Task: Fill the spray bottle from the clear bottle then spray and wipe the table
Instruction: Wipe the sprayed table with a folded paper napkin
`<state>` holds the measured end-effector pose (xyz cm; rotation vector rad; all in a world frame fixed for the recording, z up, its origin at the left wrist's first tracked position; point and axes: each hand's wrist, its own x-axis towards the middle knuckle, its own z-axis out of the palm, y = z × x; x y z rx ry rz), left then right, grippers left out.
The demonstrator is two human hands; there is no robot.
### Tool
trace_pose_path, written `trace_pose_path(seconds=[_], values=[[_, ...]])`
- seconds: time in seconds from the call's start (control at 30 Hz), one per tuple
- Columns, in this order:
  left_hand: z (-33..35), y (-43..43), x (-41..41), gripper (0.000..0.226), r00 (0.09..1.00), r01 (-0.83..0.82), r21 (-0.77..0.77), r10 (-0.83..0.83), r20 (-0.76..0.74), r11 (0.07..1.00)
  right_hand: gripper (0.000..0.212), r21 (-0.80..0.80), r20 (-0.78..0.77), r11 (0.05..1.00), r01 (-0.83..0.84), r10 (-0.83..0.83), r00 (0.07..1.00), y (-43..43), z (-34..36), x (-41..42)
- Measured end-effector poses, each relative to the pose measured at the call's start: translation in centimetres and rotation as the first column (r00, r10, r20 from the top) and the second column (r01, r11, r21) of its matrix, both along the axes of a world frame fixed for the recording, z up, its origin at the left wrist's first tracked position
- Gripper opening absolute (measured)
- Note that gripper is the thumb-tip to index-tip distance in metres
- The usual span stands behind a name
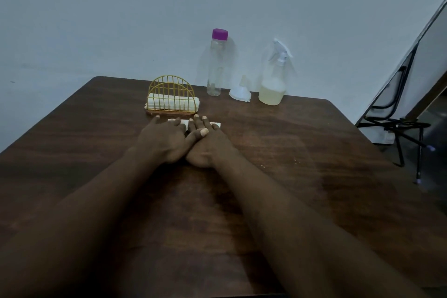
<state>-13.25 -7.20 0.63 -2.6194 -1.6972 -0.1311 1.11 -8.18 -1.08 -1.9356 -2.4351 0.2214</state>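
On tissue (184, 123), both hands (164, 139) (208, 146) lie flat.

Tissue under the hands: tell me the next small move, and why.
Likely slide the tissue across the table to wipe: the left hand and right hand press flat on it, the spray bottle holds liquid, and the clear bottle looks empty.

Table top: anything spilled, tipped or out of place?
Nothing tipped: the clear bottle and spray bottle stand upright, and the white funnel rests mouth-down between them. The only oddity is a few pale specks on the table, beyond the right hand; droplets or crumbs, I cannot tell.
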Motion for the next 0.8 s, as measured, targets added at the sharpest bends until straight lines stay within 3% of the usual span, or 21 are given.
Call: trace_pose_path(seconds=[0.1,0.27,0.37,0.8], values=[[-0.6,-0.2,0.2,0.11,0.999,0.001,-0.016,-0.001,0.034,1.0,0.083,0.015,-0.01,1.0,-0.009,0.009,1.0,-0.4,-0.4,0.2],[0.0,-0.6,1.3,0.123,0.998,-0.014,-0.078,0.018,0.059,0.997,0.084,-0.066,-0.014,0.998,-0.018,0.017,1.0,-0.3,0.7,1.6],[0.3,-1.5,3.2,0.119,0.996,-0.037,-0.137,0.049,0.08,0.99,0.083,-0.106,-0.02,0.994,-0.003,0.001,1.0,-0.8,0.8,3.6],[1.3,-4.2,16.4,0.117,0.977,0.118,-0.179,-0.082,0.195,0.977,0.104,-0.129,-0.033,0.965,0.227,-0.233,0.972,-4.5,0.8,17.5]])
